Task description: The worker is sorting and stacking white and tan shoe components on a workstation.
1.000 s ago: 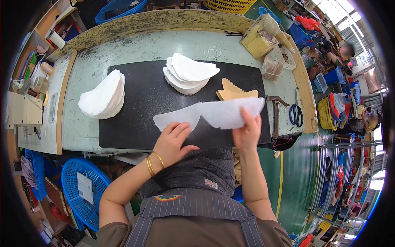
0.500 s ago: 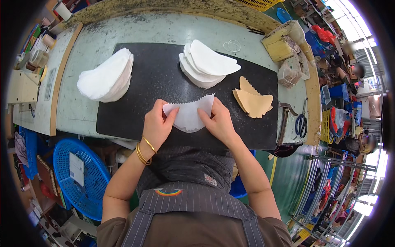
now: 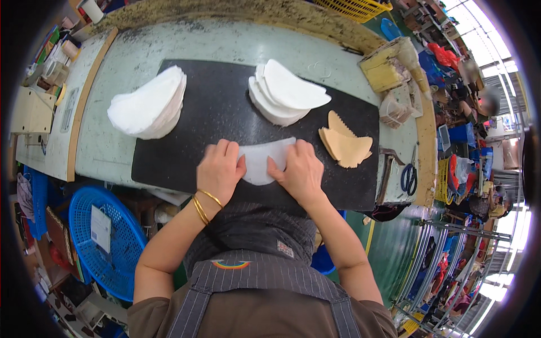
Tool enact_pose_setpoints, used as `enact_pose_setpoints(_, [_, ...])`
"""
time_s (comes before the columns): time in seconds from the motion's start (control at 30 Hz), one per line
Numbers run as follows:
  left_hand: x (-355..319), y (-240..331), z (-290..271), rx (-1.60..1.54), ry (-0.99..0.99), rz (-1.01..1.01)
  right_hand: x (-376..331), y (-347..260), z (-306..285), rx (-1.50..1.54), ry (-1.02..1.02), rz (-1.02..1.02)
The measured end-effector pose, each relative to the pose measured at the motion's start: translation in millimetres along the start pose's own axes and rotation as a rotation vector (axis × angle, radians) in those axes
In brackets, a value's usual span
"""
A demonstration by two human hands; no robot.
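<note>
Between my two hands is a white, curved piece of thin sheet material (image 3: 258, 163); I cannot tell whether it is fabric or paper. My left hand (image 3: 221, 169) pinches its left end, and my right hand (image 3: 298, 170) pinches its right end, both thumbs pressing on its face. It is over the near part of a black mat (image 3: 217, 107). Beyond my hands stands a stack of white curved pieces (image 3: 293, 87), with a second white stack (image 3: 147, 107) to the left. Several tan pieces with zigzag edges (image 3: 345, 143) lie right of my right hand.
Dark-handled scissors (image 3: 409, 177) lie at the table's right end, beside a curved metal tool (image 3: 387, 169). A worn yellow block (image 3: 383, 67) stands at the back right. A wooden strip (image 3: 90, 96) crosses the table on the left. Below it is a blue plastic basket (image 3: 107, 242).
Both hands have shifted slightly nearer me, and the fingers have curled over the far edge of the white piece. Its zigzag edge, plain before, now looks smooth.
</note>
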State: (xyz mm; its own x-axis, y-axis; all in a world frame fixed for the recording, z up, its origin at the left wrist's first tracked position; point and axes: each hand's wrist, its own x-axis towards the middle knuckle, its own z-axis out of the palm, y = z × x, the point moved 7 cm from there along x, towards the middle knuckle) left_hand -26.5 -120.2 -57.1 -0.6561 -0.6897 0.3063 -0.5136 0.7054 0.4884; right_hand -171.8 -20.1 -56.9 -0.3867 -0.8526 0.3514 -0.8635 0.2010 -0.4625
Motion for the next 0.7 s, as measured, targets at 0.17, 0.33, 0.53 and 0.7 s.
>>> enact_pose_setpoints(0.17, [-4.5,30.2,-5.3,0.165,0.097,0.217,-19.5,35.8,-75.3,-0.342,0.298,0.089])
enact_pose_setpoints(0.33, [-29.0,77.3,28.9,0.007,-0.211,0.333,-17.6,49.6,-49.8,-0.487,0.058,-0.048])
enact_pose_setpoints(0.53, [-66.3,69.0,16.8,-0.011,-0.341,0.698,-15.4,55.5,-65.9,-0.362,0.097,-0.022])
enact_pose_setpoints(0.7, [-5.9,50.3,7.2,-1.015,0.096,-0.369,-9.4,100.7,-67.7,0.151,0.224,0.307])
